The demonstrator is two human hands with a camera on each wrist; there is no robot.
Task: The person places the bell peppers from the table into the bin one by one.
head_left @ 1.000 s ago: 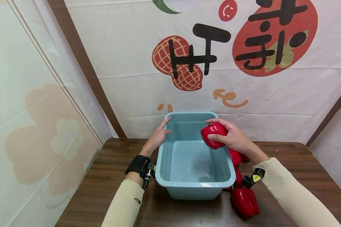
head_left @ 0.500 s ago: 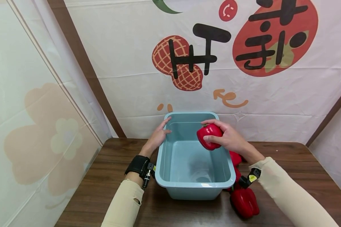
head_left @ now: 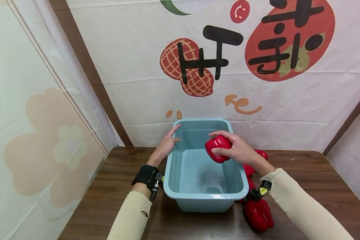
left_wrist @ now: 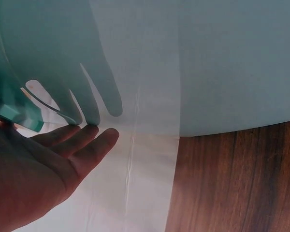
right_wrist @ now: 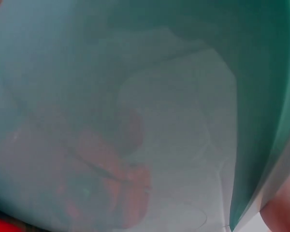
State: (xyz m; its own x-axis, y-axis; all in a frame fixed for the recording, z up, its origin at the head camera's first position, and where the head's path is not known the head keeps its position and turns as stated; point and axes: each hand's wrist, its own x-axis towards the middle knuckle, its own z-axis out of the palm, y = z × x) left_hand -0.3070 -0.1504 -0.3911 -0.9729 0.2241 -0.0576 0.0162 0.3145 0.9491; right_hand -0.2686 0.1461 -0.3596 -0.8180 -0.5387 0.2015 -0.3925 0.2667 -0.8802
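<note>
Here, left hand [head_left: 165, 145] grips blue basin [head_left: 206, 196]; over it, right hand [head_left: 240, 149] pinches red bell pepper [head_left: 217, 144], likely slick; sides hold best.

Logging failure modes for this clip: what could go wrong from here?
Glossy red pepper, held over the tub by the right hand, could slip from the fingers and bounce.
The right wrist camera sits close to the loose peppers beside the tub; it might nudge one.
The left hand is at one side only, so a bump opposite may shift the tub.
</note>
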